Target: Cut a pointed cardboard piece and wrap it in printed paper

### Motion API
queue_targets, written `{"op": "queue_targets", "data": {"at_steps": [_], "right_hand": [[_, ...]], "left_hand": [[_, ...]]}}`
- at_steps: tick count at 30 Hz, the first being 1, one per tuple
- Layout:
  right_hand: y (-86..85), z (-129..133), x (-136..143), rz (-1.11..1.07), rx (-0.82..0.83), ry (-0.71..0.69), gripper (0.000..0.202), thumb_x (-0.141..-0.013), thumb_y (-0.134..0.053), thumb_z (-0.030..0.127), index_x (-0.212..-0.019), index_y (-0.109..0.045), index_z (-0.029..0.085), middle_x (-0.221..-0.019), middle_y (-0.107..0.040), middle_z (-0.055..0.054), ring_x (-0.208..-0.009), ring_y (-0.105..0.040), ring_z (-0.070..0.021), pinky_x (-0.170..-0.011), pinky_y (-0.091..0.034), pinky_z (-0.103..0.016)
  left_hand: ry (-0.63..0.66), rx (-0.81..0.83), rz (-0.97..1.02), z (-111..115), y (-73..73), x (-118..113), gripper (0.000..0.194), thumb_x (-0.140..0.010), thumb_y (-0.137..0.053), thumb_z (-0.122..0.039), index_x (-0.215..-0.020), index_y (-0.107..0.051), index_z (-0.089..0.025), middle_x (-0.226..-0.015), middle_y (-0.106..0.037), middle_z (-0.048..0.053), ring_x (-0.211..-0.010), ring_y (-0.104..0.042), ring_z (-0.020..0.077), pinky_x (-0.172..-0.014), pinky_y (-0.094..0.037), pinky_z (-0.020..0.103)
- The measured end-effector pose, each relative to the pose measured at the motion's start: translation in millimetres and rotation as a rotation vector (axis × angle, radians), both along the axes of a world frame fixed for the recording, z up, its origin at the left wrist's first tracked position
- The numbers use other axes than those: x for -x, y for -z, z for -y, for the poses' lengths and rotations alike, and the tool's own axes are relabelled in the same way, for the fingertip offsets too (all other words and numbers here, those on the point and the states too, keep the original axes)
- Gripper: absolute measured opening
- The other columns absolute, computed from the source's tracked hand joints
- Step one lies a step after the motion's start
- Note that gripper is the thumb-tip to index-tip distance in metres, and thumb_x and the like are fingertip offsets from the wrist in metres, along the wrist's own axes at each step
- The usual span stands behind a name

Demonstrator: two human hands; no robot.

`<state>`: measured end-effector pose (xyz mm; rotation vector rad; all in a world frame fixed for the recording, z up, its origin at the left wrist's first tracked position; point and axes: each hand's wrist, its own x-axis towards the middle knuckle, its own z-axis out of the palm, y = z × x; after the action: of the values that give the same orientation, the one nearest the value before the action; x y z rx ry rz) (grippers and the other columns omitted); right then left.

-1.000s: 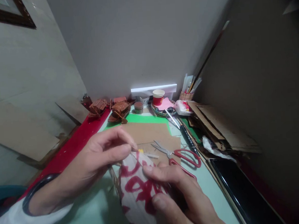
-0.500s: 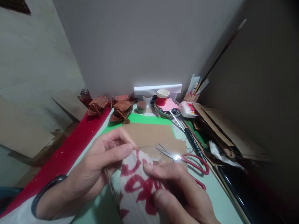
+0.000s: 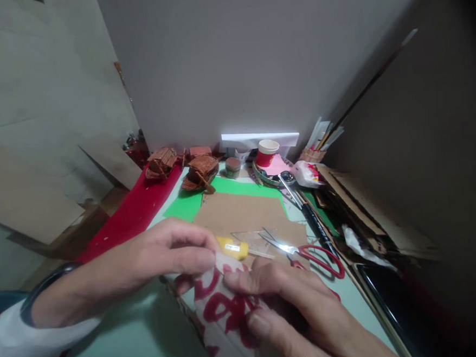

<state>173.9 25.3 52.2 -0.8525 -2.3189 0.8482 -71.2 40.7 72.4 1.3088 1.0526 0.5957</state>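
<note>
A whitish sheet with red painted marks (image 3: pixel 227 323) hangs between my two hands, near the bottom centre. My left hand (image 3: pixel 162 257) pinches its upper corner between thumb and fingers. Close by on the right, my right hand (image 3: pixel 296 310) grips the sheet's side, its thumb lying over the red marks. Just beyond the fingertips, a yellow object with a white label (image 3: pixel 231 248) lies on the brown cardboard (image 3: pixel 244 210). Open scissors with red handles (image 3: pixel 319 260) rest to the right of it. The lower part of the sheet runs out of view.
Two brown model boats (image 3: pixel 200 173) stand at the back left. A red and white cup (image 3: pixel 267 153) stands on a round tray (image 3: pixel 262 178). Cardboard pieces (image 3: pixel 358 208), a black marker (image 3: pixel 317 227) and a dark glossy device (image 3: pixel 393 298) line the right side.
The view has shifted, so the background lies further right. The yellow object now shows beyond my fingers. My left hand is lower and flatter, still pinching the sheet's corner.
</note>
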Motion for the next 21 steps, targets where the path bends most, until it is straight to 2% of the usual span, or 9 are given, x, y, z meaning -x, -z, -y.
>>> {"op": "queue_targets", "data": {"at_steps": [3, 6, 9, 11, 16, 19, 21], "right_hand": [[-4.3, -0.1, 2.2, 0.063, 0.02, -0.034, 0.027, -0.097, -0.056, 0.036, -0.123, -0.054, 0.042, -0.118, -0.068, 0.004, -0.109, -0.067, -0.0184, -0.088, -0.062, -0.031], [-5.6, 1.2, 4.4, 0.146, 0.085, -0.072, 0.023, -0.097, -0.056, 0.036, -0.12, -0.057, 0.04, -0.112, -0.069, 0.003, -0.104, -0.068, -0.0185, -0.084, -0.063, -0.031], [-6.4, 2.7, 7.2, 0.08, 0.046, -0.041, 0.024, -0.096, -0.058, 0.037, -0.119, -0.058, 0.041, -0.114, -0.07, 0.007, -0.105, -0.069, -0.0178, -0.079, -0.064, -0.026], [-7.7, 3.4, 9.2, 0.014, 0.003, -0.006, 0.024, -0.094, -0.061, 0.036, -0.118, -0.058, 0.041, -0.115, -0.07, 0.009, -0.106, -0.068, -0.0166, -0.081, -0.063, -0.024], [-10.6, 4.2, 13.0, -0.082, 0.064, -0.064, 0.024, -0.094, -0.062, 0.027, -0.115, -0.06, 0.036, -0.106, -0.071, 0.007, -0.102, -0.068, -0.0148, -0.085, -0.06, -0.023], [-7.9, 4.4, 13.7, -0.161, 0.069, -0.083, 0.019, -0.093, -0.064, 0.027, -0.112, -0.064, 0.031, -0.107, -0.072, 0.002, -0.108, -0.067, -0.019, -0.095, -0.056, -0.03], [-4.8, 4.0, 13.0, -0.15, 0.12, -0.075, 0.021, -0.095, -0.062, 0.03, -0.116, -0.063, 0.033, -0.115, -0.07, 0.001, -0.116, -0.063, -0.0213, -0.101, -0.053, -0.036]], "left_hand": [[0.048, -0.03, -0.021, -1.8, 2.8, 3.2, 0.032, -0.081, -0.064, -0.047, -0.065, -0.067, -0.02, -0.053, -0.044, -0.003, -0.047, -0.036, 0.0115, -0.044, -0.024, 0.023], [0.071, 0.01, -0.047, 0.7, 7.9, 5.0, 0.03, -0.085, -0.065, -0.044, -0.065, -0.065, -0.02, -0.048, -0.042, -0.005, -0.041, -0.033, 0.0084, -0.04, -0.02, 0.021], [0.033, 0.105, 0.106, 7.2, 12.5, 4.1, 0.024, -0.085, -0.067, -0.043, -0.072, -0.067, -0.023, -0.042, -0.037, -0.008, -0.036, -0.029, 0.007, -0.037, -0.021, 0.019], [-0.013, 0.146, 0.205, 11.6, 12.9, 2.9, 0.022, -0.084, -0.069, -0.041, -0.071, -0.067, -0.023, -0.04, -0.032, -0.01, -0.034, -0.024, 0.0062, -0.034, -0.02, 0.017], [-0.07, 0.202, 0.269, 17.0, 8.1, 1.3, 0.021, -0.083, -0.07, -0.038, -0.069, -0.068, -0.023, -0.038, -0.028, -0.011, -0.03, -0.02, 0.0037, -0.031, -0.019, 0.015], [-0.067, 0.226, 0.32, 17.5, 7.0, -0.4, 0.021, -0.082, -0.072, -0.038, -0.069, -0.069, -0.023, -0.036, -0.027, -0.011, -0.029, -0.018, 0.0023, -0.03, -0.018, 0.013], [-0.095, 0.222, 0.323, 17.7, 7.2, -1.8, 0.021, -0.08, -0.074, -0.039, -0.068, -0.07, -0.022, -0.036, -0.024, -0.012, -0.03, -0.014, 0.0016, -0.03, -0.017, 0.012]]}}
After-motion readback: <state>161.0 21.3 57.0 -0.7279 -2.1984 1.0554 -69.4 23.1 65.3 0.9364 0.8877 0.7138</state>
